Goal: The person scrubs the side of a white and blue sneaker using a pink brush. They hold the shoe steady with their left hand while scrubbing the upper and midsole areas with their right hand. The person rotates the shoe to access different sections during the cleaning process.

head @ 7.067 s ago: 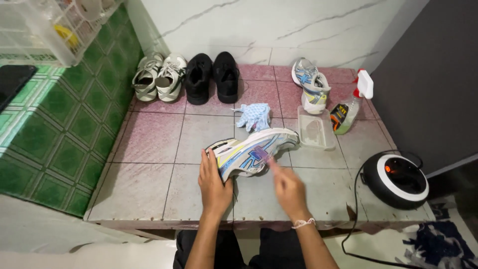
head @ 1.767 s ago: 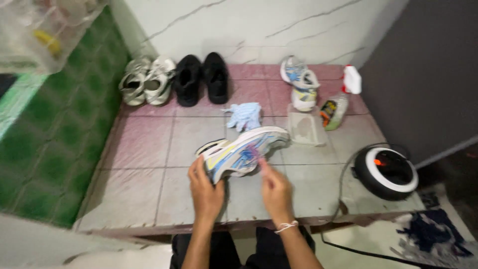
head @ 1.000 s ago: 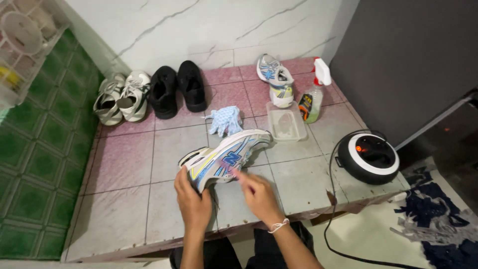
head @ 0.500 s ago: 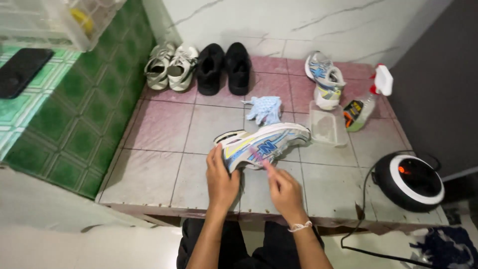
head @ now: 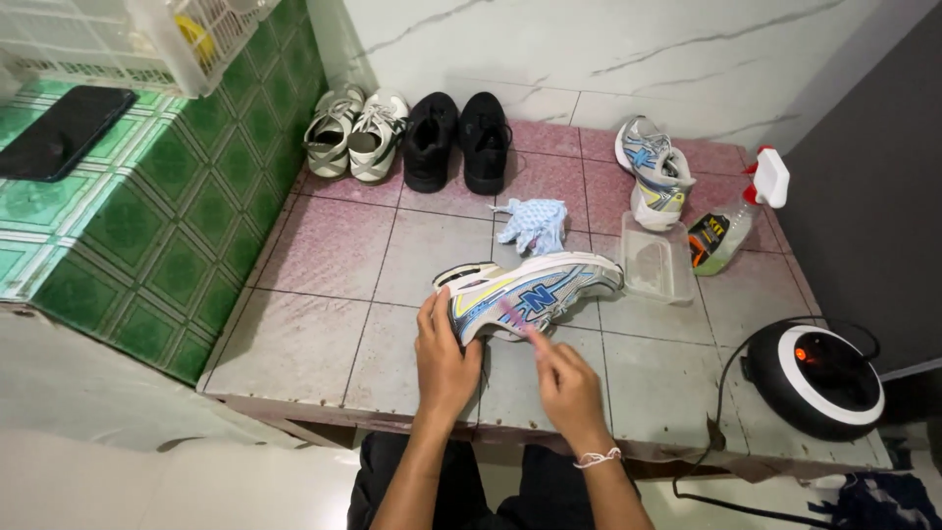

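A white sneaker [head: 535, 294] with blue and yellow panels lies on its side on the tiled ledge [head: 324, 344], toe pointing right. My left hand [head: 446, 355] grips its heel end and holds it steady. My right hand [head: 567, 381] is closed on a small pinkish tool [head: 512, 314], blurred, whose tip touches the shoe's side panel. A cord bracelet sits on my right wrist.
Behind the shoe lie a blue cloth [head: 537, 224], a clear plastic tub [head: 655, 267], a spray bottle [head: 738, 218] and the matching sneaker [head: 653, 172]. Black shoes [head: 458, 142] and pale sneakers [head: 353, 132] line the wall. A round black-and-white device [head: 816, 379] sits right; a phone [head: 64, 132] left.
My head has swung, so the view shifts left and right. Both hands stay on the sneaker, and the right hand moves in small strokes along its side.
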